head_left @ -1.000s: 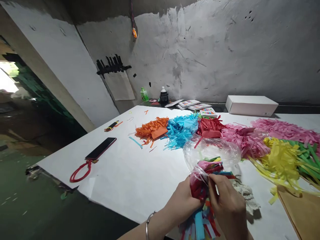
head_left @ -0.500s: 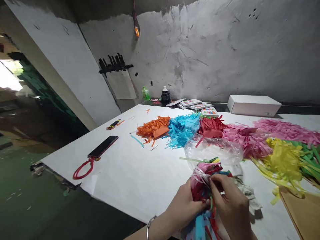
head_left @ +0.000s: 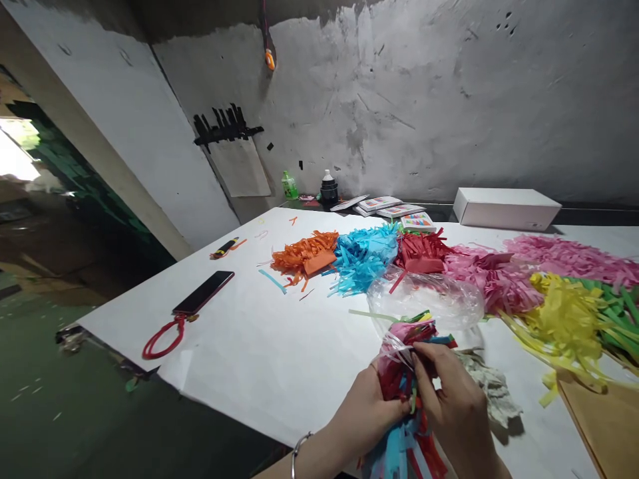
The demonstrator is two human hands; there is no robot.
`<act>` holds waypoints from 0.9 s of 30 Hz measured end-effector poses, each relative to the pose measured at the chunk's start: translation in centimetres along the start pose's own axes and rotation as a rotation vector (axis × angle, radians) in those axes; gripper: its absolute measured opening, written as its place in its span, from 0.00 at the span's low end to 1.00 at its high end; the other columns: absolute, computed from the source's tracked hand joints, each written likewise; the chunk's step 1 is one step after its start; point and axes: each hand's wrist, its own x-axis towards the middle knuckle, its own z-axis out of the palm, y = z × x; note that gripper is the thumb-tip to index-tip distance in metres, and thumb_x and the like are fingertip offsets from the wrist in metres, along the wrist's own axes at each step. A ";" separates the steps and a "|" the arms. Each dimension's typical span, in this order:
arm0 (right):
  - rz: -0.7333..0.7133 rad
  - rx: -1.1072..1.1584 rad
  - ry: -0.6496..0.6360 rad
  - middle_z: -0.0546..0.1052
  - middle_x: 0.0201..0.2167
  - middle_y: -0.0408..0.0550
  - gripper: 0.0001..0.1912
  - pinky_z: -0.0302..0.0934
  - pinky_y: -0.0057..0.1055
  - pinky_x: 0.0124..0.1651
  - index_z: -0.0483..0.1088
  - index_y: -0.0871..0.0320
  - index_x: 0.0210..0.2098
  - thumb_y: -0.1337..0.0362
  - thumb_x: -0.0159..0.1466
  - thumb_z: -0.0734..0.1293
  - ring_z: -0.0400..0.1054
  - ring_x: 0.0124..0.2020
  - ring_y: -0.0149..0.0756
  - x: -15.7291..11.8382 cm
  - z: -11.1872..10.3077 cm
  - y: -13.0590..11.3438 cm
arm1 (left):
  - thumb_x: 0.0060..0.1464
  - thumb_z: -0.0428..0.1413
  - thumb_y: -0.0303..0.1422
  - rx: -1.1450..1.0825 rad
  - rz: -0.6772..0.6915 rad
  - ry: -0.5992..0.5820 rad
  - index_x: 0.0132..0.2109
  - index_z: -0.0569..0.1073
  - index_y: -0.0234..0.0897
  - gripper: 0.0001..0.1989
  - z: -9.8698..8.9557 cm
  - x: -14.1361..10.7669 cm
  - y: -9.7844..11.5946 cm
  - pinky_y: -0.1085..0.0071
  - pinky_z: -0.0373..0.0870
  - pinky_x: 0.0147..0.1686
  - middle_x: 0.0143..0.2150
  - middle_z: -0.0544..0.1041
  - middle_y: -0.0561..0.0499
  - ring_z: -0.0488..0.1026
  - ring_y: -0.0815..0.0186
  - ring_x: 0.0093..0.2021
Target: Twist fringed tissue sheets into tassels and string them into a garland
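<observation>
A bundle of tissue-paper streamers (head_left: 394,379) in pink, red, blue and green hangs at the table's near edge. My left hand (head_left: 367,407) is closed around its middle. A clear plastic strip (head_left: 395,347) wraps the upper part of the bundle. My right hand (head_left: 449,392) pinches this strip with thumb and forefinger at the bundle's right side. The lower streamers spread out below both hands. Just beyond the bundle lies a clear plastic bag (head_left: 429,296). Crumpled whitish cloth or paper (head_left: 492,386) sits behind my right hand.
Fringed paper piles in orange (head_left: 302,256), blue (head_left: 367,253), red (head_left: 424,253), pink (head_left: 492,279), yellow (head_left: 564,316) and green (head_left: 619,319) line the white table (head_left: 249,359). A phone (head_left: 204,293), cutter (head_left: 224,248), white box (head_left: 506,207) and brown board (head_left: 602,419) are around them.
My right hand has shifted slightly left and down along the strip, its fingers still pinched. The bundle has tipped a little left in my left hand. The camera view moved slightly.
</observation>
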 end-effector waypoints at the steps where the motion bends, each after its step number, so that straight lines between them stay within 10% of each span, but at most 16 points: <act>1: -0.010 -0.002 0.005 0.76 0.37 0.48 0.08 0.70 0.28 0.44 0.69 0.57 0.47 0.71 0.70 0.62 0.75 0.39 0.34 0.0 0.0 0.0 | 0.46 0.60 0.19 -0.008 -0.004 0.001 0.56 0.73 0.35 0.28 0.0 0.0 -0.1 0.62 0.68 0.55 0.53 0.78 0.47 0.71 0.52 0.56; 11: 0.101 0.096 -0.098 0.71 0.39 0.50 0.09 0.69 0.27 0.34 0.71 0.57 0.48 0.63 0.70 0.64 0.71 0.36 0.35 -0.5 0.1 -0.2 | 0.45 0.57 0.18 0.079 -0.031 0.075 0.50 0.74 0.33 0.22 0.3 0.0 0.0 0.67 0.71 0.45 0.43 0.79 0.49 0.74 0.58 0.44; 16: 0.252 0.245 -0.233 0.66 0.32 0.45 0.10 0.65 0.27 0.32 0.68 0.55 0.34 0.63 0.71 0.60 0.66 0.32 0.33 0.1 -0.1 -0.9 | 0.46 0.58 0.21 0.130 -0.027 0.058 0.48 0.76 0.33 0.19 0.2 -0.1 0.2 0.67 0.72 0.44 0.41 0.79 0.50 0.74 0.59 0.42; 27: 0.301 0.376 -0.361 0.67 0.32 0.44 0.17 0.63 0.29 0.36 0.65 0.55 0.28 0.60 0.73 0.59 0.66 0.33 0.33 0.1 -0.6 -0.6 | 0.46 0.64 0.26 0.146 0.008 0.091 0.53 0.73 0.34 0.24 -0.7 -0.1 0.5 0.65 0.70 0.49 0.46 0.78 0.47 0.74 0.54 0.49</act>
